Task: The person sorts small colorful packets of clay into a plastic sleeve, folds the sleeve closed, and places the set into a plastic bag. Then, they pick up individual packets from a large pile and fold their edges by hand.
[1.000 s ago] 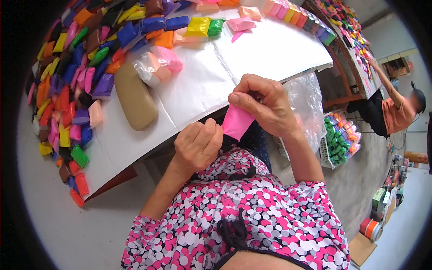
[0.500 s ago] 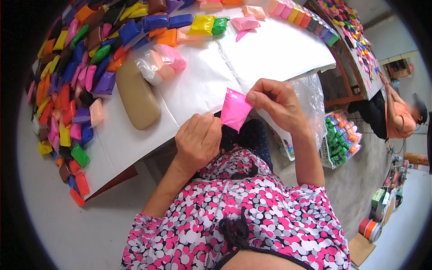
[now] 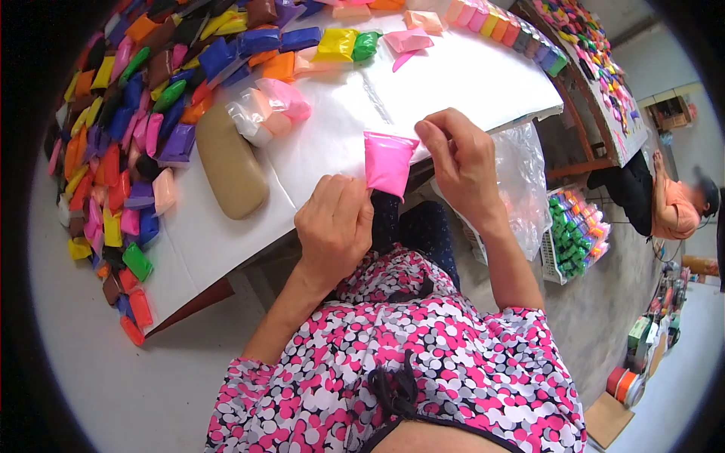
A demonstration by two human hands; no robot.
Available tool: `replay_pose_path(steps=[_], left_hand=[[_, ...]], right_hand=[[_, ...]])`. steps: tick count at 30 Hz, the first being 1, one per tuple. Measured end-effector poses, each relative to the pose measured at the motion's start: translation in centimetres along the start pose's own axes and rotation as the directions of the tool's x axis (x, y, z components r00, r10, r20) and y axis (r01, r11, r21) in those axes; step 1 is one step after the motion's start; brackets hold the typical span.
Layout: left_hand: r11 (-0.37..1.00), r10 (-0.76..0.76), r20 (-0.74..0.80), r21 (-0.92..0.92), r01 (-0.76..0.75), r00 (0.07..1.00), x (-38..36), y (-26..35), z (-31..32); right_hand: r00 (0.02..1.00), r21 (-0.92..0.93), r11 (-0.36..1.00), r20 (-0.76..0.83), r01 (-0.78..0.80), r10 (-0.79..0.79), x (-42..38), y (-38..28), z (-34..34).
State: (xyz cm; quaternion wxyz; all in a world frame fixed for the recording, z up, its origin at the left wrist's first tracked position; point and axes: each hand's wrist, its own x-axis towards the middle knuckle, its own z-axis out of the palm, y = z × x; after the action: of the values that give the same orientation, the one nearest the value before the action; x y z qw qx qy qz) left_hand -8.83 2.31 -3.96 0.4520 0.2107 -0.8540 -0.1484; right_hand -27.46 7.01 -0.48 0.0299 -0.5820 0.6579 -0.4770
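Note:
A bright pink sealed plastic packet [image 3: 388,167] hangs in front of me, over the table's near edge. My left hand [image 3: 333,219] is closed, with its thumb and forefinger pinching the packet's lower left edge. Just off the packet's upper right corner is my right hand [image 3: 462,158], apart from it by a small gap. Its fingers are curled in with the thumb tip against the forefinger; whether anything tiny sits between them is hidden. Behind the packet lies the white-covered table [image 3: 332,128].
A tan oval pad [image 3: 231,162] and a clear bag with peach and pink packets [image 3: 270,109] lie on the table. Colourful packets [image 3: 113,136] heap at left. A row of coloured blocks [image 3: 506,32] lines the back. Crates of packets [image 3: 578,234] and another person [image 3: 676,208] are at right.
My right hand has let go of the packet's upper right corner and moved slightly up and away. The packet has tilted and shifted a little left and up, still in my left hand.

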Motion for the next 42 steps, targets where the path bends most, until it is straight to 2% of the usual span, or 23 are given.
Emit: replay_pose_path(steps=[3, 6, 11, 20, 23, 25, 26, 29, 31, 33, 36, 37, 42], left_hand=[[0.998, -0.068, -0.011, 0.014, 0.068, 0.998, 0.6, 0.3, 0.3], [0.994, -0.103, -0.027, 0.019, 0.104, 0.994, 0.9, 0.3, 0.5], [0.998, -0.067, 0.023, 0.016, 0.067, 0.997, 1.2, 0.1, 0.3], [1.000, 0.001, 0.175, 0.026, -0.006, 0.985, 1.3, -0.6, -0.8], [0.998, 0.015, 0.214, 0.050, -0.026, 0.977, 1.3, -0.6, -0.9], [0.995, 0.034, 0.229, 0.081, -0.054, 0.973, 1.1, -0.8, -0.8], [0.993, 0.052, 0.189, 0.094, -0.071, 0.981, 0.9, -0.9, -0.6], [0.981, 0.120, 0.087, 0.143, -0.132, 0.989, 0.4, -0.9, -0.2], [0.965, 0.182, 0.034, 0.188, -0.185, 0.983, 0.5, -0.9, -0.3], [0.939, 0.261, 0.041, 0.220, -0.263, 0.965, 1.0, -0.9, -0.5], [0.876, 0.373, 0.090, 0.294, -0.382, 0.924, 1.7, -0.9, -1.0], [0.849, 0.406, 0.114, 0.321, -0.420, 0.907, 1.9, -0.9, -1.1], [0.824, 0.430, 0.123, 0.351, -0.444, 0.895, 2.8, -1.3, -2.0]], right_hand=[[0.961, -0.221, 0.941, -0.046, 0.258, -0.274, -1.4, 0.9, -0.6], [0.914, -0.276, 0.872, 0.073, 0.403, -0.399, -3.0, 0.0, -1.0], [0.859, -0.352, 0.791, 0.091, 0.501, -0.503, -3.0, 0.4, 1.0], [0.853, -0.278, 0.807, 0.115, 0.520, -0.510, -2.9, 0.6, 0.8], [0.853, -0.304, 0.802, 0.087, 0.514, -0.514, -3.2, 0.8, 1.0], [0.869, -0.304, 0.818, 0.092, 0.489, -0.485, -3.8, 1.0, 1.1], [0.876, -0.305, 0.824, 0.094, 0.478, -0.474, -3.9, 1.1, 1.1], [0.943, -0.075, 0.941, 0.001, 0.331, -0.331, -4.1, 1.2, 1.3], [0.996, 0.057, 0.997, 0.069, 0.048, -0.052, -3.6, -0.4, -0.3], [0.970, 0.125, 0.967, 0.133, -0.220, 0.203, -2.9, -2.0, -1.2], [0.968, 0.109, 0.972, 0.164, -0.211, 0.191, -1.4, -3.5, -1.0], [0.952, 0.029, 0.971, 0.204, -0.239, 0.228, -0.8, -3.8, -0.9], [0.945, 0.020, 0.970, 0.228, -0.243, 0.233, 1.1, -4.5, -0.5]])
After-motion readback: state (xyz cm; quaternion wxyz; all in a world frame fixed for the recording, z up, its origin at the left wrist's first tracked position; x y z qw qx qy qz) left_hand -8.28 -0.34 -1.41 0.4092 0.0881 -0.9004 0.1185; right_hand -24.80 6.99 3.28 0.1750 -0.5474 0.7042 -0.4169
